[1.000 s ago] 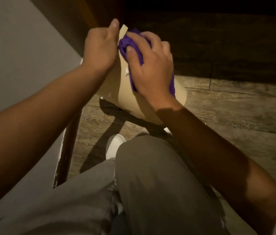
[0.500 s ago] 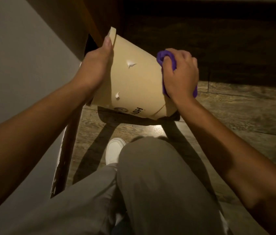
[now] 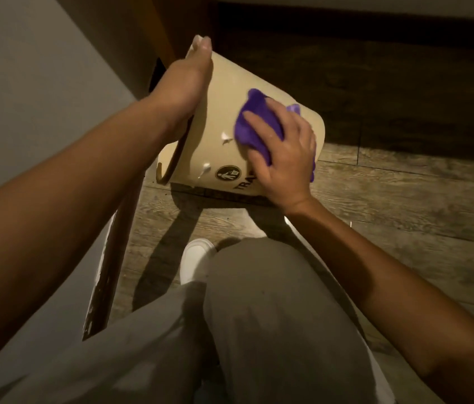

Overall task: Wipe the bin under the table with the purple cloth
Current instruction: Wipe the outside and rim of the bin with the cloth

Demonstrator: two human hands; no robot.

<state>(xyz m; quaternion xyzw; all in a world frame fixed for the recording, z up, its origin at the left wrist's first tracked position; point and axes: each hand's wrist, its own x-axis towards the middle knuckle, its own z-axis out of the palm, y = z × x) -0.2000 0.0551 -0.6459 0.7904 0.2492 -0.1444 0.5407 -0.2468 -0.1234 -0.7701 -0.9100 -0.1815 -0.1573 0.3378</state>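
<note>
A cream plastic bin [image 3: 224, 112] lies tilted on its side on the wooden floor, its rim to the left and its base to the right. A black trash pictogram and letters show on its lower wall. My left hand [image 3: 186, 83] grips the rim at the top left. My right hand [image 3: 285, 158] presses a crumpled purple cloth [image 3: 256, 121] against the bin's outer wall, right of middle. Part of the cloth is hidden under my palm.
A grey wall [image 3: 40, 83] runs along the left, with a worn skirting board [image 3: 107, 272] beside my knees. My legs in grey trousers [image 3: 259, 316] and a white shoe [image 3: 195, 258] fill the foreground. Dark shadow under the table [image 3: 375, 68] lies behind the bin.
My right hand has slid the cloth from the bin's right edge back leftward and down onto the outer wall. The bin has turned, showing more of its label. My left hand keeps its hold.
</note>
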